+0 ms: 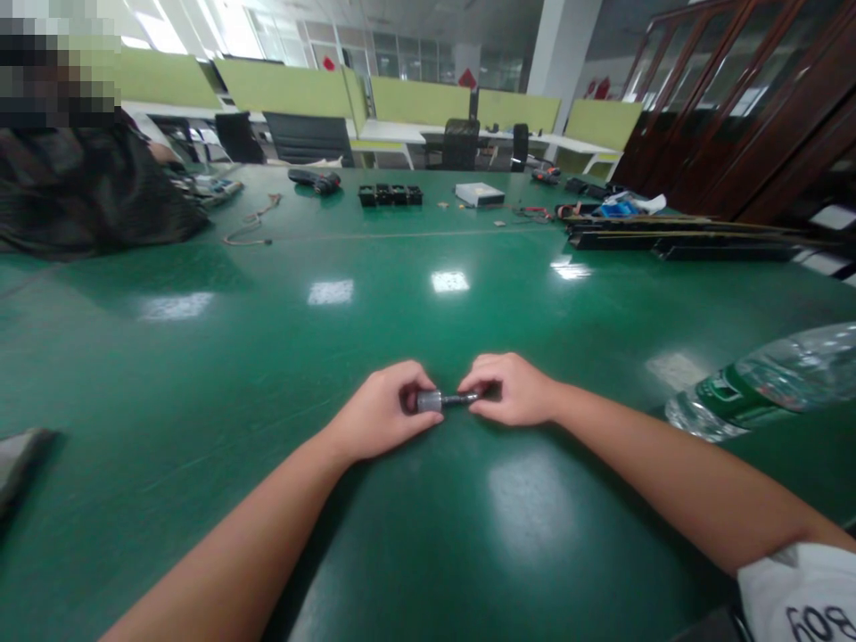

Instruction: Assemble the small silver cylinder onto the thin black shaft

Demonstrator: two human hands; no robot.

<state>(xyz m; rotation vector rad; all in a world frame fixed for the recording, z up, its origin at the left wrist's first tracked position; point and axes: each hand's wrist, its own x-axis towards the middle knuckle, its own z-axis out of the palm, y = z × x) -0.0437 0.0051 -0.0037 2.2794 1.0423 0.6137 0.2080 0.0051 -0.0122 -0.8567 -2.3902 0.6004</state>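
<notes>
My left hand (381,415) is closed around a small grey metal cylinder (429,401), thumb and fingers on either side of it. A thin dark shaft (453,400) sticks out of the cylinder's right end, in line with it. With fingertips and thumb, my right hand (514,390) pinches the shaft's shiny far end. The piece is held level, low over the green tabletop (401,535); whether it touches the surface I cannot tell. Fingers hide part of both its ends.
A plastic water bottle (755,383) lies to the right, beyond my right forearm. Farther back are black blocks (390,195), a flat silver box (480,194), a cable (251,223) and long black rails (669,238). A person in dark clothing (86,183) is at the far left.
</notes>
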